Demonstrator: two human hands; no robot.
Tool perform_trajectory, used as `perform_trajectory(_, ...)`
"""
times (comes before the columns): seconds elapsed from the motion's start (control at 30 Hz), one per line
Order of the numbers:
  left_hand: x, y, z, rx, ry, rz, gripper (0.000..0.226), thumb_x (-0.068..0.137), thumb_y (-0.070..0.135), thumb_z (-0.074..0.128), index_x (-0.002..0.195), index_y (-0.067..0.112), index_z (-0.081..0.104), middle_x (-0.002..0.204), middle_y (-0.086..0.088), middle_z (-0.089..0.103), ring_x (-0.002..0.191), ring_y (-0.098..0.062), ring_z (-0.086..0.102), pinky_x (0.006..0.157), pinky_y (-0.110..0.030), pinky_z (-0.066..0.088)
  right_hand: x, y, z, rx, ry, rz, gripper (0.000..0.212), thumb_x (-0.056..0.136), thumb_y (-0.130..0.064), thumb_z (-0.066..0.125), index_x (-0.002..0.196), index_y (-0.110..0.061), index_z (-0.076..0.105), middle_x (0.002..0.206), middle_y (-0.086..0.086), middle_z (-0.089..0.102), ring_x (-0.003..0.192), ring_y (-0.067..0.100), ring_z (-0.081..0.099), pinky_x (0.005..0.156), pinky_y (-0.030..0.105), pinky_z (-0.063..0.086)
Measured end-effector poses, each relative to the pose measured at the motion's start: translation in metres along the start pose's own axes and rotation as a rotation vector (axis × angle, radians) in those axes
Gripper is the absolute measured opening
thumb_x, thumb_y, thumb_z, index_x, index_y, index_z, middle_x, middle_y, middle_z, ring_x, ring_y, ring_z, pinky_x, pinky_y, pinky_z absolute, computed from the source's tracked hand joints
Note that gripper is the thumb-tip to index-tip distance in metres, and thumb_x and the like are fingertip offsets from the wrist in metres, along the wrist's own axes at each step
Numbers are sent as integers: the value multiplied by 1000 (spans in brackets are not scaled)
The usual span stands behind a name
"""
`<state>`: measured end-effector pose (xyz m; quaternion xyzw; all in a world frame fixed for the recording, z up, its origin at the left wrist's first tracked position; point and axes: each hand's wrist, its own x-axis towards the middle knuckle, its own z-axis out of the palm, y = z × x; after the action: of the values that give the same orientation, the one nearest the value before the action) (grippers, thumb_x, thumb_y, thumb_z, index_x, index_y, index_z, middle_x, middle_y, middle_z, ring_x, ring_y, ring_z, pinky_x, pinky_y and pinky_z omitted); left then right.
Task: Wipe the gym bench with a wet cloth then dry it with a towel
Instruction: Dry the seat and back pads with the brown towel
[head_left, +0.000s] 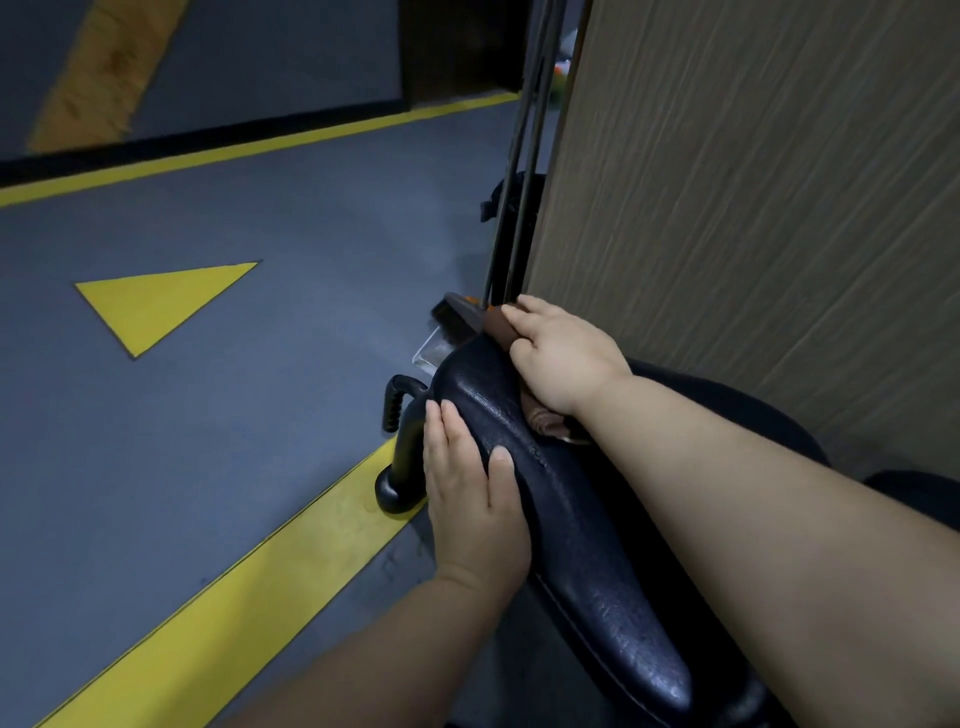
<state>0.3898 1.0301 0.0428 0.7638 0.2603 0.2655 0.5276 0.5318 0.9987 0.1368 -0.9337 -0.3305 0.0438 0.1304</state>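
The gym bench's black padded seat (587, 525) runs from the lower right up to the middle of the view. A brown cloth (500, 326) lies on its far end, with a bunched bit showing under my wrist (545, 420). My right hand (563, 356) presses flat on the cloth with straight fingers. My left hand (475, 493) rests on the pad's left edge, fingers straight down its side and the thumb on top.
A wood-grain panel (753, 208) rises close on the right of the bench. Thin dark rods (522, 171) stand by its edge above a brush and dustpan (457, 312). The bench's black foot and ribbed handle (397, 457) sit on the grey floor with yellow markings (156, 306).
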Motion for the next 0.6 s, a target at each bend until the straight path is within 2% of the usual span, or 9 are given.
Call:
perform_trajectory(0.2,4,0,-5,77,0,28,80,86,50,20,155,12,8,162,1,-2,149,-11,-2,121,-43,7,-14,7,0,28,33,237,56,96,-30,29,151,-26,25,160,-4,14,142,24,25,112,37,25)
perform_trajectory(0.3,5,6,-7,209,-34,33,73,88,40,19,155,14,7,163,3,-1,149,-13,-8,121,-46,-1,-39,32,-9,22,43,326,56,96,-33,28,152,-26,24,160,-3,15,141,25,26,111,36,25)
perform_trajectory(0.4,2,9,-11,386,-64,196,73,89,47,8,155,17,12,163,6,4,149,-12,-10,118,-38,-12,-64,64,-22,15,46,436,55,97,-34,27,151,-25,26,160,-1,17,143,23,24,113,36,23)
perform_trajectory(0.5,4,15,-14,527,-163,270,78,86,52,-1,156,18,9,163,6,3,149,-11,-8,118,-35,-13,-88,83,-30,3,72,540,55,97,-35,27,151,-24,26,160,0,17,143,25,24,113,36,22)
perform_trajectory(0.6,8,20,-15,582,-214,228,62,101,46,12,156,19,4,163,7,-4,148,-10,-13,119,-34,-12,-103,75,-29,-22,90,576,58,95,-34,27,152,-21,23,160,1,14,142,27,23,112,37,23)
